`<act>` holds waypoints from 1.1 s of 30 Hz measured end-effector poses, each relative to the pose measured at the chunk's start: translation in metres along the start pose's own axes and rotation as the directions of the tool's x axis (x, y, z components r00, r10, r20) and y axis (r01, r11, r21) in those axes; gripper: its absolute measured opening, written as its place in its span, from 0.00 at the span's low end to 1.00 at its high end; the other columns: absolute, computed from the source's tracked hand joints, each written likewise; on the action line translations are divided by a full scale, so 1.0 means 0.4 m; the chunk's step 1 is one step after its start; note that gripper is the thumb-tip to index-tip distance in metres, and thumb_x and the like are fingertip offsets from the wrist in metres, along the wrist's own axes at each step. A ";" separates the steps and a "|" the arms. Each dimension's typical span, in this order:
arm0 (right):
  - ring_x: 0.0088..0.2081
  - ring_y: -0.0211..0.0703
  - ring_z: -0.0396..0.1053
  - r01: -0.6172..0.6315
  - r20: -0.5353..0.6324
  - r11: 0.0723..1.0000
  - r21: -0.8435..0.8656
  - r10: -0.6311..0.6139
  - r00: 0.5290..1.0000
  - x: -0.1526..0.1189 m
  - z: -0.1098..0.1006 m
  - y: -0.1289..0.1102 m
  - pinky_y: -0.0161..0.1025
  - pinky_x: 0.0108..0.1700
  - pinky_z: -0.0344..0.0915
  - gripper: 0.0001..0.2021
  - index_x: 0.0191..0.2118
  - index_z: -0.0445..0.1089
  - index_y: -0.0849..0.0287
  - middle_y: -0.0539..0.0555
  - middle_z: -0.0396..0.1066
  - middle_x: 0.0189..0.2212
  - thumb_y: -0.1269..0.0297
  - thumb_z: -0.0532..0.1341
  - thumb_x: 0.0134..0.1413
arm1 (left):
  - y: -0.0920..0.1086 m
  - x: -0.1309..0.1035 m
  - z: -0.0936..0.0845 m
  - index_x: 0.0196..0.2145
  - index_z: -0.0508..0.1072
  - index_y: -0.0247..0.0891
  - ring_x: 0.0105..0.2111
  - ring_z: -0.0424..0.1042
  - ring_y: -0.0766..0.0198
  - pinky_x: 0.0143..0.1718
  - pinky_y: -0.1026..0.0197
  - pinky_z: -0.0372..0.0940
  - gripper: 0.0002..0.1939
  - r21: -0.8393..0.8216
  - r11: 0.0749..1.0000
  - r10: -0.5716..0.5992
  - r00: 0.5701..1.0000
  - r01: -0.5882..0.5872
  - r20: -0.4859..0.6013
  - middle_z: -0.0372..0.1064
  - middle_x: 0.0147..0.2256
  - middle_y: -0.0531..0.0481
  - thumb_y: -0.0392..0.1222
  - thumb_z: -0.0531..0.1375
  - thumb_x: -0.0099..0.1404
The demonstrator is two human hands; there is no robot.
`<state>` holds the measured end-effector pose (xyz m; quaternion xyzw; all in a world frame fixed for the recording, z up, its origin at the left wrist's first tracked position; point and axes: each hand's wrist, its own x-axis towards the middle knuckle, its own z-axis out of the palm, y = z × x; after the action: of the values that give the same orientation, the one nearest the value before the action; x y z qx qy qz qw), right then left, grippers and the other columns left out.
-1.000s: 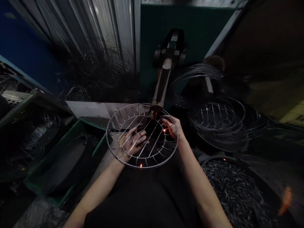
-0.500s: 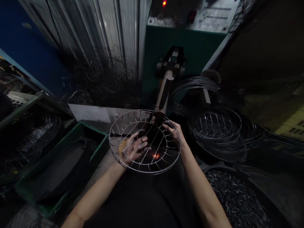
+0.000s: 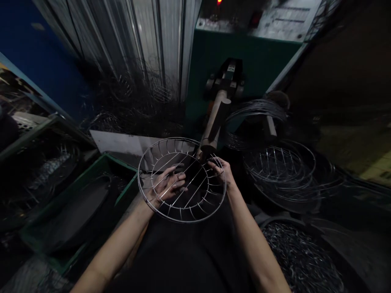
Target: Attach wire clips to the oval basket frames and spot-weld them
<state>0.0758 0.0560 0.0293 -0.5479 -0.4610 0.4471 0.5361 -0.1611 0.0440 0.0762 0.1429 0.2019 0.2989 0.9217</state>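
Observation:
A round wire rack (image 3: 183, 208), with two outer rings, a smaller inner ring, short spokes and parallel bars, is held tilted in front of me. My left hand (image 3: 170, 184) is at its left side, palm up with fingers curled, seen through the wires and supporting it. My right hand (image 3: 220, 169) pinches at the far right part of the rack, close to the lower tip of a thick metal machine arm (image 3: 212, 122). Whatever small piece sits between the right fingertips is too dark to make out. The rack's far edge meets the arm's tip.
Behind the arm stands a green machine (image 3: 253, 57) with a red light. A bin of short metal pieces (image 3: 301, 256) is at lower right, below stacked wire racks (image 3: 277, 167) and a wire coil (image 3: 256, 110). A green crate (image 3: 105, 158) lies to the left.
The rack has shifted slightly left, and its bars have turned a little. An orange glow of sparks under it is gone. Both hands remain at the rack.

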 end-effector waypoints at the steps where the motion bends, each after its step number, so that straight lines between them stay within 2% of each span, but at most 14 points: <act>1: 0.22 0.32 0.59 -0.003 0.000 1.000 0.010 0.003 1.000 0.005 0.000 0.004 0.33 0.26 0.57 0.14 0.29 0.71 0.58 0.46 0.64 0.21 0.53 0.66 0.39 | 0.000 0.003 -0.002 0.35 0.68 0.36 0.16 0.56 0.76 0.32 0.56 0.71 0.12 0.003 1.000 0.003 1.000 -0.003 0.000 0.60 0.25 0.54 0.41 0.46 0.67; 5: 0.22 0.31 0.57 0.009 -0.005 0.999 0.054 -0.009 1.000 0.023 -0.005 0.020 0.32 0.25 0.55 0.14 0.28 0.70 0.58 0.45 0.63 0.20 0.53 0.66 0.38 | -0.004 0.011 -0.001 0.42 0.68 0.40 0.16 0.56 0.76 0.32 0.56 0.71 0.12 0.009 0.999 0.047 0.999 -0.047 0.021 0.59 0.26 0.55 0.40 0.47 0.67; 9: 0.24 0.33 0.59 0.032 -0.019 0.996 0.083 -0.030 0.999 0.037 -0.006 0.034 0.32 0.28 0.57 0.14 0.30 0.69 0.57 0.46 0.64 0.23 0.54 0.66 0.39 | -0.012 0.019 -0.006 0.41 0.67 0.39 0.16 0.56 0.75 0.33 0.56 0.71 0.13 -0.021 0.999 0.042 0.999 -0.042 0.019 0.59 0.26 0.54 0.40 0.44 0.68; 16: 0.25 0.33 0.60 0.054 0.000 0.995 0.087 -0.054 0.999 0.049 0.001 0.040 0.32 0.29 0.58 0.12 0.30 0.69 0.57 0.46 0.65 0.24 0.55 0.66 0.40 | -0.008 0.022 -0.019 0.42 0.68 0.39 0.17 0.55 0.75 0.35 0.55 0.71 0.12 -0.034 0.998 0.053 0.998 -0.053 0.013 0.59 0.27 0.54 0.41 0.46 0.67; 23: 0.26 0.34 0.62 0.033 -0.073 0.995 0.095 -0.026 0.997 0.027 0.014 0.049 0.34 0.29 0.59 0.15 0.32 0.70 0.56 0.47 0.68 0.25 0.54 0.66 0.38 | -0.010 0.009 -0.033 0.44 0.68 0.40 0.18 0.55 0.74 0.31 0.58 0.70 0.12 0.032 0.998 0.059 0.996 -0.057 -0.071 0.59 0.26 0.54 0.42 0.50 0.65; 29: 0.29 0.38 0.66 0.023 -0.160 0.996 0.081 -0.009 0.987 -0.040 -0.005 0.029 0.37 0.32 0.63 0.17 0.35 0.72 0.56 0.51 0.72 0.30 0.52 0.65 0.39 | -0.029 -0.002 0.008 0.39 0.68 0.39 0.14 0.51 0.77 0.27 0.60 0.69 0.10 0.006 0.989 0.148 0.982 -0.149 -0.120 0.55 0.23 0.57 0.39 0.48 0.66; 33: 0.28 0.36 0.67 0.020 -0.140 0.997 0.080 -0.009 0.990 -0.042 -0.010 0.023 0.36 0.31 0.63 0.15 0.34 0.72 0.56 0.50 0.72 0.30 0.53 0.65 0.40 | -0.050 -0.005 0.018 0.41 0.66 0.39 0.15 0.53 0.76 0.28 0.58 0.71 0.11 0.033 0.979 0.205 0.971 -0.202 -0.125 0.55 0.23 0.58 0.41 0.47 0.66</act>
<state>0.0770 0.0389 0.0202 -0.5522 -0.4078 0.4223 0.5919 -0.1493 0.0261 0.0753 0.1529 0.2478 0.3983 0.8698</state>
